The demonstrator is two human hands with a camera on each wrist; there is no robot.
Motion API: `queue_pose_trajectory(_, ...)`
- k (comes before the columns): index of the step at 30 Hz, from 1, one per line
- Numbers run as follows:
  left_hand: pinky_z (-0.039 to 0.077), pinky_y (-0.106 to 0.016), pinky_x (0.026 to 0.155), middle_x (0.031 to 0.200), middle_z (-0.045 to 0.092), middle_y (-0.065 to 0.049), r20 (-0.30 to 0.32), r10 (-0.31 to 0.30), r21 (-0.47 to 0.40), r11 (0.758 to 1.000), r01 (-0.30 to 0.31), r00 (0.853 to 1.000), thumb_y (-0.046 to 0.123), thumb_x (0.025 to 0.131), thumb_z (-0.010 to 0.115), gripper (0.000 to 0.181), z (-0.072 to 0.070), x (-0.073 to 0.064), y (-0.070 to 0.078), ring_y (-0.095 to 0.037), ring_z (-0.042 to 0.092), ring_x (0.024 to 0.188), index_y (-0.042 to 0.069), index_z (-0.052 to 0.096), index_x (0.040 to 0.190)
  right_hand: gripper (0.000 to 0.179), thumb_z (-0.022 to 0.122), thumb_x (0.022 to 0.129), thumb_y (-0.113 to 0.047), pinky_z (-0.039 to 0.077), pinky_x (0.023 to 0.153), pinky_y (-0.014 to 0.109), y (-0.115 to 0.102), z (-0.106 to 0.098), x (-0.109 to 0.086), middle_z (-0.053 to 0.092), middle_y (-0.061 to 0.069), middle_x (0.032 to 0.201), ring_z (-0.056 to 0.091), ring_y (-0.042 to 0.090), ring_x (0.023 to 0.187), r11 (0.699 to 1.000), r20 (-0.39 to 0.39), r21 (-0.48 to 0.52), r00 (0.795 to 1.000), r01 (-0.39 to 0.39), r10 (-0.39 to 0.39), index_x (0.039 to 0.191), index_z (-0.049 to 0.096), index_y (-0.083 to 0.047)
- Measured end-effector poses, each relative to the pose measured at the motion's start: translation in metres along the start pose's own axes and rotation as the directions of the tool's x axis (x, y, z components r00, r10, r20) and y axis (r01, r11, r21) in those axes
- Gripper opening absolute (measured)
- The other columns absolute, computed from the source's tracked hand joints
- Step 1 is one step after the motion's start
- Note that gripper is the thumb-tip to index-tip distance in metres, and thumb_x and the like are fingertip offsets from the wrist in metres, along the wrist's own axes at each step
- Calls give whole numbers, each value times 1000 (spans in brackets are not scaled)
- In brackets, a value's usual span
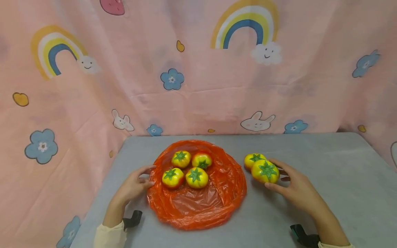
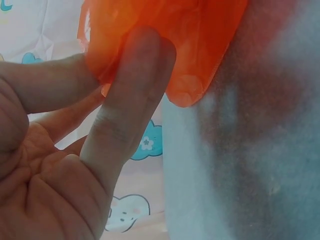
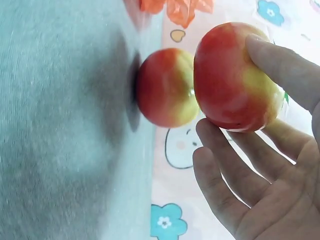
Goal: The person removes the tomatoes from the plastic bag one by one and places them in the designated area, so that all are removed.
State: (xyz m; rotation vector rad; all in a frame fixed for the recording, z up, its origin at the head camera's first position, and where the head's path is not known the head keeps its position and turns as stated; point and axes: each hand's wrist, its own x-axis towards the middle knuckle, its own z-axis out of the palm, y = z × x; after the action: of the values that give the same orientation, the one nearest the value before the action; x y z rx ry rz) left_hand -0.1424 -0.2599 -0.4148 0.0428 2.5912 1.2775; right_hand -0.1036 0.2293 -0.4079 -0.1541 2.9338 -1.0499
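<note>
My right hand [image 1: 296, 186] holds a yellow-and-red toy tomato [image 1: 265, 171] between thumb and fingers, lifted off the table in the right wrist view. Just behind it, a second tomato [image 3: 167, 87] stands on the table. To the left lies a red plastic bag [image 1: 198, 218], spread open with its rim rolled into a ring. Several tomatoes [image 1: 196, 178] with green star-shaped tops sit inside, toward its back left. At the bag's left edge, my left hand [image 1: 131, 187] grips the thin film, and its fingertips are partly covered by the film in the left wrist view.
The grey table [image 1: 335, 179] extends to the right of my right hand. A pink printed curtain [image 1: 198, 103] hangs along the back and left side. Dark wrist mounts [image 1: 133, 219] stick out beside both forearms.
</note>
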Motion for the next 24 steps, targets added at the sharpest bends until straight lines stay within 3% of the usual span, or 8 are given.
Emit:
queue_pose_trajectory(14, 57, -31, 82, 137, 53, -21, 18, 23, -62, 998, -22, 1000, 0, 90, 68, 58, 1, 0, 1, -19, 68, 88, 10, 50, 144, 84, 75, 85, -48, 52, 91, 57, 13, -9, -1, 49, 30, 144, 58, 45, 116, 1000, -30, 5, 999, -28, 28, 150, 40, -8)
queue_pose_trajectory(24, 57, -33, 83, 140, 52, -19, 12, -2, -58, 998, 2, 1000, -1, 90, 67, 58, 0, -2, 2, -18, 68, 88, 10, 50, 145, 88, 74, 85, -51, 50, 92, 59, 18, -10, 1, 45, 31, 146, 56, 47, 117, 997, -14, -5, 997, -71, 71, 152, 36, -9)
